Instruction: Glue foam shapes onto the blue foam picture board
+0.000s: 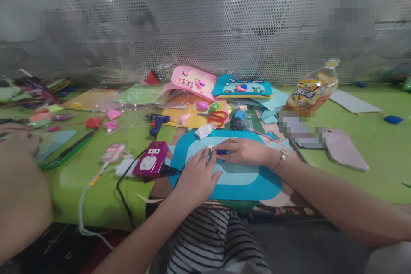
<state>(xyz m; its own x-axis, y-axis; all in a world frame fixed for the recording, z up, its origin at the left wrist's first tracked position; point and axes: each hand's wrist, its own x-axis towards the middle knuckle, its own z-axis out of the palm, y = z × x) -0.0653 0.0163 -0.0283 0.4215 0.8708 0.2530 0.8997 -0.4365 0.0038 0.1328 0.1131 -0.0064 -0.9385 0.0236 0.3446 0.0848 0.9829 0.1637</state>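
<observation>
A dark teal rounded sheet (269,186) lies in front of me, with a light blue rounded sheet (240,175) layered on it. My left hand (198,177) rests on these sheets, fingers stretched and thumb apart, its fingertips by a tiny whitish piece (210,148). From the right, my right hand (246,152) reaches to the same spot. Its fingers close around a small dark-blue piece (222,152), whose kind is partly hidden. Just above my hands sits a white packet of clay (204,131).
A purple device (151,160) with a black cable stands left of the sheets. Red-handled scissors (217,118), a blue glue gun (158,124) and colored clay lie behind. A plastic bottle (310,87) and a pink phone (346,147) are right. Another person's arm (22,192) enters left.
</observation>
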